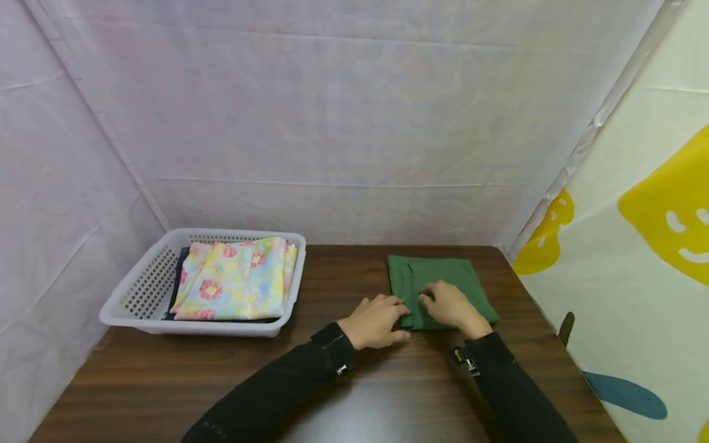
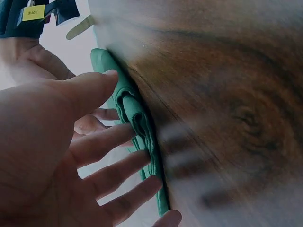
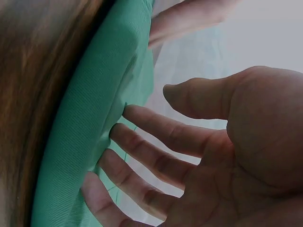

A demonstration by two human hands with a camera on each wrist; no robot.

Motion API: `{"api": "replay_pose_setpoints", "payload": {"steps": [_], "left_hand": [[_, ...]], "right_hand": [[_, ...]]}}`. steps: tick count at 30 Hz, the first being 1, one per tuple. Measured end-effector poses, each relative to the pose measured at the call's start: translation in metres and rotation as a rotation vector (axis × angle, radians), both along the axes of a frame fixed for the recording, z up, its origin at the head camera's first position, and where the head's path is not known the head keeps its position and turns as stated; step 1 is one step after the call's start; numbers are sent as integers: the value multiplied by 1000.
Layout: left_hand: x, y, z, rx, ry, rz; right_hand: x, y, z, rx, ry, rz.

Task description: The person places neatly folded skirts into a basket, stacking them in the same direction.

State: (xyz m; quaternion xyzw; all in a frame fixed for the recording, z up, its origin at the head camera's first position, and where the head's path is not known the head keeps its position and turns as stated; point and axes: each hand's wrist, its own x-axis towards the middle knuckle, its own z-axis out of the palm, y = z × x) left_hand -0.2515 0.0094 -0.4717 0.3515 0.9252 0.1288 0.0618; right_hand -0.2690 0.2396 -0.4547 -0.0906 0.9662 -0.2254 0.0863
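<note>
A folded green cloth (image 1: 443, 280) lies flat at the right of the table, its layered, rolled edge plain in the left wrist view. My left hand (image 1: 379, 323) is at the cloth's left edge, with spread, fairly straight fingers (image 2: 111, 182) touching that edge. On top of the cloth is my right hand (image 1: 451, 304). In the right wrist view its fingertips (image 3: 109, 158) press into the green fabric, while the thumb stands apart from it. Neither hand pinches the cloth.
A white plastic basket (image 1: 127, 314) stands on the left of the brown wooden table (image 1: 354, 394). Inside it lies a folded floral cloth (image 1: 232, 283) over dark fabric. Pale sheeting (image 1: 343, 123) hangs behind the table, and a patterned sheet (image 1: 609, 320) hangs along the right side.
</note>
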Motion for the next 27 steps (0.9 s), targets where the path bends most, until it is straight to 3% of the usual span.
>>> {"api": "replay_pose_setpoints", "payload": {"steps": [7, 17, 18, 19, 24, 25, 27], "left_hand": [[3, -7, 4, -13, -12, -3], [5, -18, -1, -8, 7, -10], [-1, -19, -15, 0, 31, -18], [-1, -20, -15, 2, 33, -20], [4, -28, -11, 12, 47, -27], [12, -29, 3, 3, 31, -22], [13, -32, 4, 0, 45, -27]], "right_hand": [[4, -5, 2, -14, -14, 17], [9, -10, -1, -31, -10, 48], [10, -11, -2, -30, -7, 54], [10, -12, -2, -28, -2, 60], [13, -18, -3, -16, 3, 74], [13, -19, -2, -14, 5, 79], [15, -22, -2, -13, 4, 87]]}}
